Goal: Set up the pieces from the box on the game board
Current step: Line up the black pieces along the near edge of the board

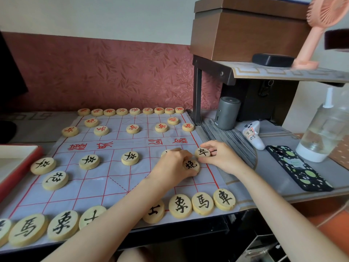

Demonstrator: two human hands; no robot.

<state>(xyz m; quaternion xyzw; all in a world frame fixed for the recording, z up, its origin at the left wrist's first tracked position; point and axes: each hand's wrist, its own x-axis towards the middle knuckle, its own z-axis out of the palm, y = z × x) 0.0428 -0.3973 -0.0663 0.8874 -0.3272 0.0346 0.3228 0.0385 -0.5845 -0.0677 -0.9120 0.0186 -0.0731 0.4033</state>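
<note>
A cloth game board (120,178) with a red grid lies on the table, covered in round wooden pieces. Red-lettered pieces (133,128) fill the far rows. Black-lettered pieces (130,158) line the near half. My left hand (174,164) grips a black cannon piece (191,165) near the board's right side and partly hides another piece (165,152) behind it. My right hand (220,156) pinches a black soldier piece (202,152) at the right edge of the grid. The red-rimmed box (20,167) sits at the far left.
A phone in a spotted case (298,167), a white remote (254,135), a grey cylinder (227,115) and a clear bottle (324,133) stand right of the board. A shelf (283,72) above holds a brown box (249,33) and a pink fan (317,35).
</note>
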